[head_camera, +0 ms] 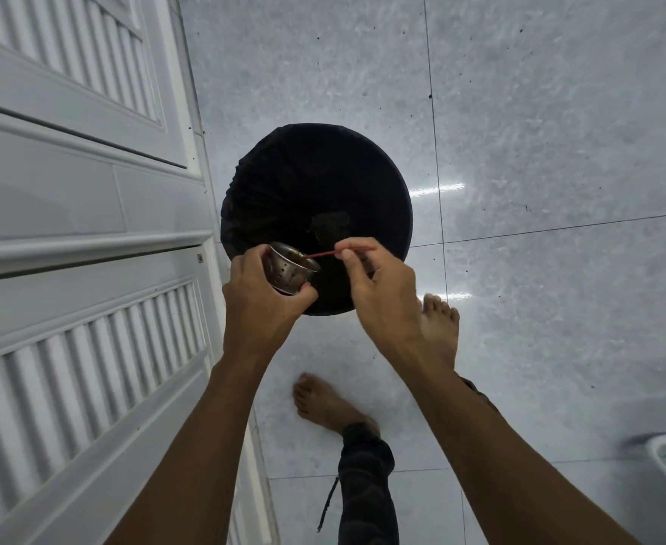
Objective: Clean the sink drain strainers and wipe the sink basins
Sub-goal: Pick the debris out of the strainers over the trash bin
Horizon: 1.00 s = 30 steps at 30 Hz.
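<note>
Landmark: black lined bin (pixel 315 179) on the tiled floor (pixel 559 151). Over the bin's near rim, left hand (pixel 262 293), grip curled round a perforated metal strainer (pixel 290 275); the strainer is tilted, open mouth toward the bin's centre. Just right of it, also over the near rim, right hand (pixel 378 289), grip pinching a thin red stick (pixel 323 253) whose far tip sits inside the strainer. White louvred door (pixel 68 190) left of bin. Bare feet (pixel 439 320) on bin's near side.
</note>
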Tool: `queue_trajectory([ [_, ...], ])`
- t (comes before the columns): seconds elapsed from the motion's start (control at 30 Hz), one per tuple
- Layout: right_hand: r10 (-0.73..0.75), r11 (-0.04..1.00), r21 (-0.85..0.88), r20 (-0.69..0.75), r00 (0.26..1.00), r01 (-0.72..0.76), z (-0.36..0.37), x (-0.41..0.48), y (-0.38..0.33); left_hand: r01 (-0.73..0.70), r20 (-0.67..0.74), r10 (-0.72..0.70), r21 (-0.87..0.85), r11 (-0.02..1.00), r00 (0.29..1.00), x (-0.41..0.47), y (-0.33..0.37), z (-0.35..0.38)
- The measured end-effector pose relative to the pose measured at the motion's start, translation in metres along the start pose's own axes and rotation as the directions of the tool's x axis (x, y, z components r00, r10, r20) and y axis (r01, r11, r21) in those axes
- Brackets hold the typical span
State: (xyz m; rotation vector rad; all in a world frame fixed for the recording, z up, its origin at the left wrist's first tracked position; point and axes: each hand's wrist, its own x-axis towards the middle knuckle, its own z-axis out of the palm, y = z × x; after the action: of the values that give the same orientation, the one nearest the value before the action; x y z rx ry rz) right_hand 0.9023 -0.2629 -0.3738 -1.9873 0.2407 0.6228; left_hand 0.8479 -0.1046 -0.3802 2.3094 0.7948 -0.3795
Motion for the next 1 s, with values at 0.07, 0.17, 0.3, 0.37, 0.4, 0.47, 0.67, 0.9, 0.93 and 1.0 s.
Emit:
queue_trajectory([
  [0.07, 0.05, 0.999, -0.003, -0.11, 0.993, -0.05, -0.008, 0.005, 0.002, 0.0, -0.002, 0.0, -0.002, 1.0, 1.0, -0.001, -0.002, 0.0],
  [0.17, 0.081, 0.997, -0.001, -0.149, 0.986, -0.082, -0.022, 0.007, 0.004, 0.005, -0.024, -0.005, -0.02, 1.0, 1.0, -0.003, -0.007, 0.0],
  [0.3, 0.024, 0.999, 0.029, -0.122, 0.992, -0.02, -0.029, 0.002, -0.008, -0.061, -0.118, 0.044, -0.148, 0.987, 0.992, -0.005, -0.008, 0.001],
  [0.37, -0.037, 0.996, 0.079, -0.132, 0.991, 0.048, -0.031, -0.001, -0.018, -0.084, -0.163, 0.053, -0.189, 0.978, 0.985, -0.006, -0.005, -0.001],
  [0.4, -0.064, 0.992, 0.101, -0.132, 0.989, 0.077, -0.032, -0.002, -0.022, -0.093, -0.182, 0.057, -0.198, 0.976, 0.982, -0.006, -0.002, 0.0],
  [0.47, -0.101, 0.985, 0.125, -0.114, 0.988, 0.115, -0.03, -0.005, -0.03, -0.112, -0.205, 0.069, -0.204, 0.972, 0.976, -0.006, 0.002, 0.0],
  [0.67, -0.131, 0.986, 0.092, -0.073, 0.989, 0.138, -0.014, -0.005, -0.046, -0.192, -0.253, 0.131, -0.237, 0.952, 0.959, -0.005, 0.015, 0.0],
  [0.9, -0.208, 0.973, -0.089, 0.052, 0.977, 0.212, -0.019, -0.018, -0.039, -0.265, -0.245, 0.217, -0.183, 0.947, 0.945, 0.003, 0.015, -0.016],
  [0.93, -0.212, 0.969, -0.122, 0.032, 0.977, 0.215, -0.023, -0.016, -0.037, -0.272, -0.231, 0.232, -0.162, 0.949, 0.945, 0.003, 0.013, -0.018],
  [1.0, -0.215, 0.97, -0.121, -0.02, 0.976, 0.212, -0.028, -0.012, -0.037, -0.276, -0.201, 0.245, -0.141, 0.951, 0.948, 0.002, 0.011, -0.019],
])
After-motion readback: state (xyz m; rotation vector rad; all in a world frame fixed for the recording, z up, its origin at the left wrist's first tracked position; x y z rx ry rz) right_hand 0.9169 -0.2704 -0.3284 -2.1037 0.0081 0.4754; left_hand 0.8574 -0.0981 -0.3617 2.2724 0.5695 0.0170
